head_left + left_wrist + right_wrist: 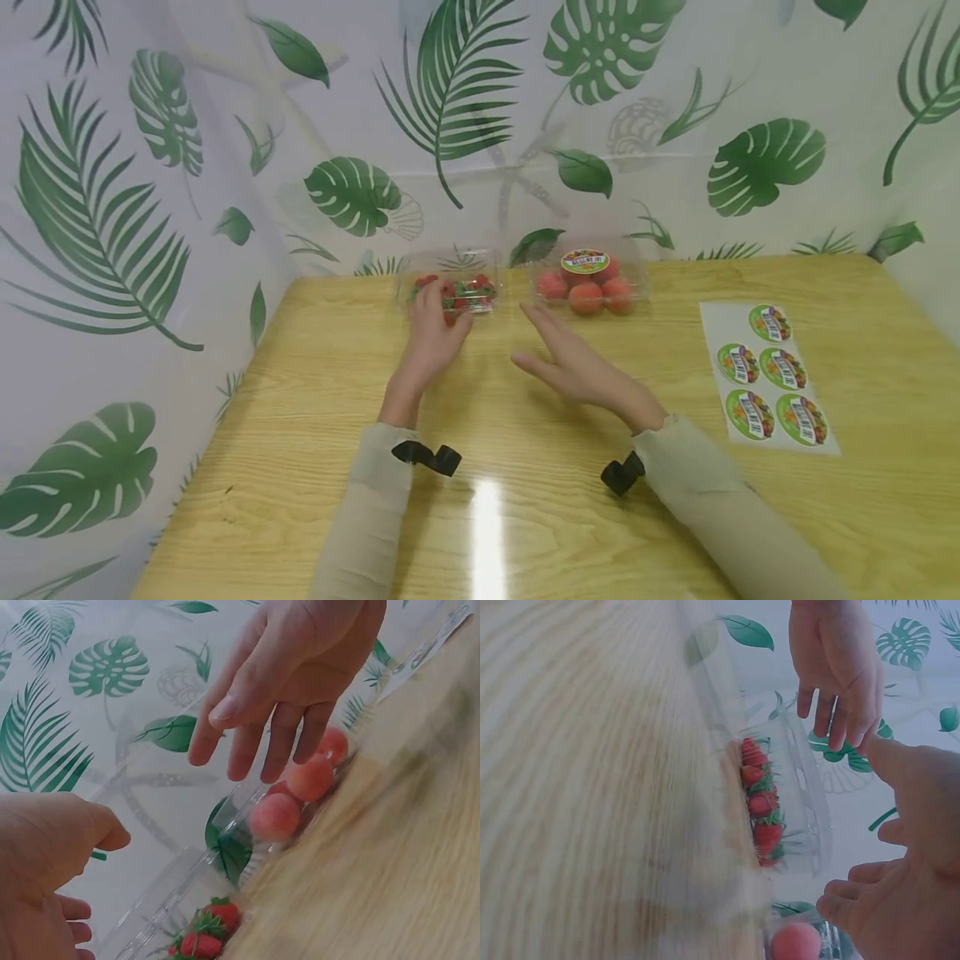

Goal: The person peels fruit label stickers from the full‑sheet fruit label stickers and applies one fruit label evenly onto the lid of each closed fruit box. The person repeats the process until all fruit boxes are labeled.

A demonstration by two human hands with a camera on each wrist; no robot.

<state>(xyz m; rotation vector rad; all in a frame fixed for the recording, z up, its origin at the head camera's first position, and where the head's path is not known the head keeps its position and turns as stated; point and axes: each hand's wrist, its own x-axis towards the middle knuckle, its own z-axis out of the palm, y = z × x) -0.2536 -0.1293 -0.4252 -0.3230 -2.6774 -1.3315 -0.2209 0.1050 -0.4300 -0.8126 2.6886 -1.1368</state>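
Observation:
A clear plastic box [491,265] of strawberries [763,802] stands at the back of the table. My left hand [433,337] overlaps its front left part in the head view; in the right wrist view that hand [840,671] hangs beside the box, fingers loosely bent and holding nothing. To the right, a second clear box [636,271] contains several peaches [587,297] and carries a round fruit label [586,262] on its lid. Before the gap between both boxes is my right hand [581,367], its fingers extended and its thumb apart, with nothing in it.
On the right of the wooden table [315,500] lies a white sheet [712,321] with several round fruit stickers [783,368]. A leaf-patterned cloth [480,183] rises right behind the boxes and along the left side. Each wrist wears a black strap [427,457].

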